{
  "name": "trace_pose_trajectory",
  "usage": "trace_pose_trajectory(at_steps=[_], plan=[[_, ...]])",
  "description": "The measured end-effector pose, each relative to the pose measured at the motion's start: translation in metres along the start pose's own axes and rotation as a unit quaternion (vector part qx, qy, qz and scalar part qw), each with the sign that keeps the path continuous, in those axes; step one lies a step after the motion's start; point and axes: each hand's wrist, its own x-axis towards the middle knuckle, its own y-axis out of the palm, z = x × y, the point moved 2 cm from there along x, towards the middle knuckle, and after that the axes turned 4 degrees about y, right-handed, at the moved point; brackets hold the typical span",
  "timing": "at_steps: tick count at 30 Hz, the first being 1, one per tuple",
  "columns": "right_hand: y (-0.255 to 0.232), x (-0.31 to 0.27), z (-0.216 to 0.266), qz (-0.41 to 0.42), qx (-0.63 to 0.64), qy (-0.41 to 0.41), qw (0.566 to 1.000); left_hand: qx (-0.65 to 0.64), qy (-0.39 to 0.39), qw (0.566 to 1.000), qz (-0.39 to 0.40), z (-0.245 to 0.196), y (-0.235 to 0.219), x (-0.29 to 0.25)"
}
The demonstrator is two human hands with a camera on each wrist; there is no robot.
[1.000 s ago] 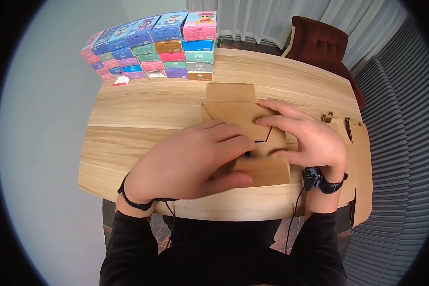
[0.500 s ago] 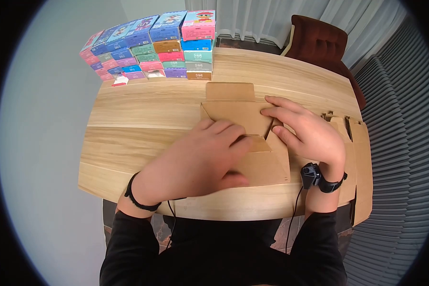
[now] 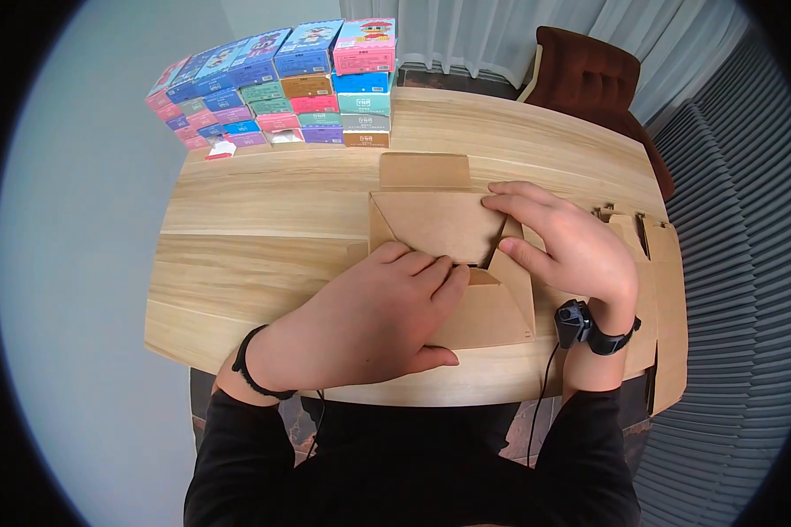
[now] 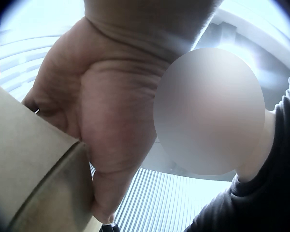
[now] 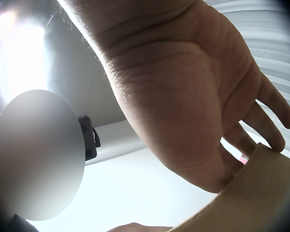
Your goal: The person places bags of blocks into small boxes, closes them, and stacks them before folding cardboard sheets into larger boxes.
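Observation:
A brown cardboard box [image 3: 439, 220] with folded flaps sits on the table, one flap sticking out at its far side. My left hand [image 3: 369, 312] lies over its near left part, bent fingertips on the flaps by the dark gap at the centre, thumb along the near edge. At the far right corner, my right hand [image 3: 571, 241] rests its fingertips and thumb on the cardboard. In the left wrist view the palm [image 4: 116, 111] is beside a box side [image 4: 29, 140]; in the right wrist view the spread fingers of the hand [image 5: 183, 101] touch a cardboard edge [image 5: 261, 193].
Stacked colourful boxes [image 3: 312, 83] stand at the table's back left. Flattened cardboard [image 3: 668, 307] lies along the right edge. Beyond the table's back right corner is a brown chair [image 3: 589, 75]. A dark camera [image 3: 574, 323] is strapped at the right wrist.
The near flap has folded inward over the box. My left hand has shifted slightly toward the near edge, and my right thumb has moved away from me, up the box's right side.

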Motion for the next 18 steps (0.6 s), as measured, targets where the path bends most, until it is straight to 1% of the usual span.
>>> trace_pose_trajectory(at_steps=[5, 8, 11, 18], plan=[[0.0004, 0.0016, 0.0025, -0.008, 0.004, 0.003, 1.0, 0.021, -0.002, 1.0, 0.019, -0.0027, 0.0031, -0.0021], [0.0019, 0.002, 0.0037, -0.011, 0.002, 0.007, 1.0, 0.017, -0.002, 1.0, 0.01, -0.0028, 0.0042, -0.0027], [0.0026, 0.0023, 0.0043, -0.01, 0.003, 0.01, 1.0, -0.015, -0.006, 0.999, 0.036, -0.0015, 0.0014, -0.0006], [0.0027, 0.0009, 0.0026, -0.007, -0.001, 0.013, 1.0, -0.012, -0.012, 1.0, -0.007, -0.0033, -0.0037, 0.0017]])
